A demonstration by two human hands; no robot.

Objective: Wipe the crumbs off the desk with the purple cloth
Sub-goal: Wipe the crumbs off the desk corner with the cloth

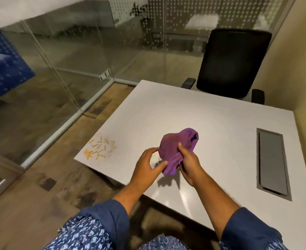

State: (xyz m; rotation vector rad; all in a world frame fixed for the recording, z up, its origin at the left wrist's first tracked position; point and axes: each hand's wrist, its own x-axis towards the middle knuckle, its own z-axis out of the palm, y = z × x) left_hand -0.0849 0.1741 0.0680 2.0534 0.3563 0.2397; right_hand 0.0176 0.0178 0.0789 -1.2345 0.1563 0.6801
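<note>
Blue patterned sleeves fill the bottom of the view, rolled back over two bare forearms that reach out over the near edge of a white desk. Left hand has its thumb and fingers curled around the lower left edge of a purple cloth, the thumb lying against the fabric. Right hand grips the same cloth from the right, thumb on top and fingers wrapped beneath the bunched lower part. Between them the cloth is held up off the desk, bulging upward in a rounded lump, and its shadow falls on the surface below. Orange crumbs lie scattered at the desk's near left corner, well apart from the cloth. A grey hatch is set into the desk on the right, probably a cable cover. Beyond the far edge stands a black office chair, with glass walls behind and to the left.
</note>
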